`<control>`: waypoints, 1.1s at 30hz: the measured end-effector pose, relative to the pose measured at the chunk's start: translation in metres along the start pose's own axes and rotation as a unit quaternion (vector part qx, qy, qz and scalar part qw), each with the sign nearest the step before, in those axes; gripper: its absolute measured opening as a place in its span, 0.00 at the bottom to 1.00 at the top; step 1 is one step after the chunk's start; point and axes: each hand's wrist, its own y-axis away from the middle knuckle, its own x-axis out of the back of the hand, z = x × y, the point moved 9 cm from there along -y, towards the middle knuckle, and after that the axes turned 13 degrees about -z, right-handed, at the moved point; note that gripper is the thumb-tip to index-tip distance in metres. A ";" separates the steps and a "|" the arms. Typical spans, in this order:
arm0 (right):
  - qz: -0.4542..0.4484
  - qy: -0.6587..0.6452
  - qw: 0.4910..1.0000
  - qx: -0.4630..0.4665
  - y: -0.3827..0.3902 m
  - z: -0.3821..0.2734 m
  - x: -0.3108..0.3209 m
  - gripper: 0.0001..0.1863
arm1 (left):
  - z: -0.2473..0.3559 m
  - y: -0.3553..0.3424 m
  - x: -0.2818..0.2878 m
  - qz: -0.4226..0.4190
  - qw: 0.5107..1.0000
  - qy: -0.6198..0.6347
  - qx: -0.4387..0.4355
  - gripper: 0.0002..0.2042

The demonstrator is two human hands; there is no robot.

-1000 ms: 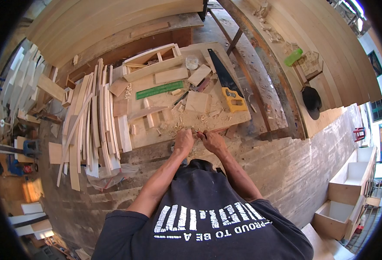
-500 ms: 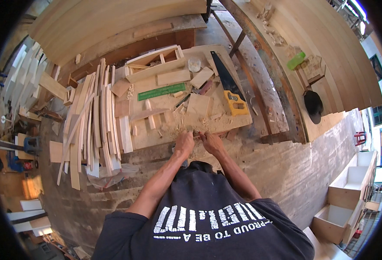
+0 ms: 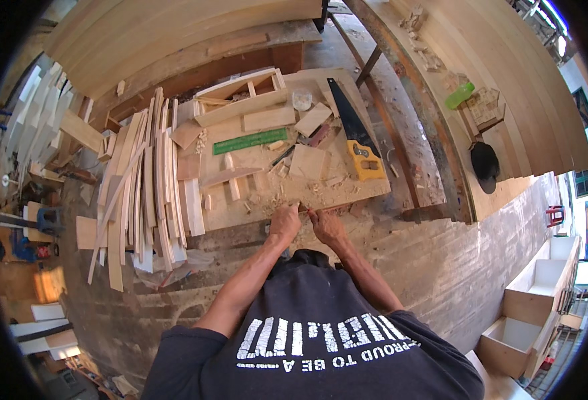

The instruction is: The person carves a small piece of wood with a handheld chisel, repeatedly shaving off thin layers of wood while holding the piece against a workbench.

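Observation:
My left hand point(image 3: 285, 221) and my right hand point(image 3: 326, 225) meet closely at the near edge of the wooden work board point(image 3: 240, 212). Both have their fingers closed, pinching something small between them that is too small to name. Wood shavings point(image 3: 294, 191) lie scattered just beyond my fingertips. Past them are a square wood piece point(image 3: 308, 162), a cross-shaped wood piece point(image 3: 232, 176), a green ruler point(image 3: 250, 141) and a slim dark tool point(image 3: 283, 156). A handsaw point(image 3: 363, 159) with a yellow handle rests at the board's right.
Long wooden strips point(image 3: 144, 173) are piled left of the board. A wooden frame box point(image 3: 240, 100) and a clear jar point(image 3: 301, 100) stand at its far side. On the right bench lie a green bottle point(image 3: 459, 95) and a black cap point(image 3: 484, 167). White-lined boxes point(image 3: 520, 333) stand lower right.
My hands stay at the board's near edge with only a slight shift of the fingers. The view has moved a little; the things on the board lie as before.

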 end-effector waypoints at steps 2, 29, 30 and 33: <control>0.021 -0.015 1.000 0.010 0.000 0.002 0.002 0.27 | -0.001 0.007 0.006 0.073 0.996 0.041 -0.026 0.10; -0.014 0.007 1.000 -0.001 0.026 -0.032 0.019 0.26 | -0.012 0.009 0.017 0.159 0.977 0.138 -0.020 0.04; -0.017 0.015 1.000 -0.014 0.027 -0.033 0.020 0.25 | -0.010 0.008 0.016 0.155 0.978 0.134 -0.027 0.04; -0.025 0.038 0.998 -0.033 0.024 -0.035 0.019 0.25 | -0.006 0.007 0.015 0.141 0.982 0.121 -0.042 0.05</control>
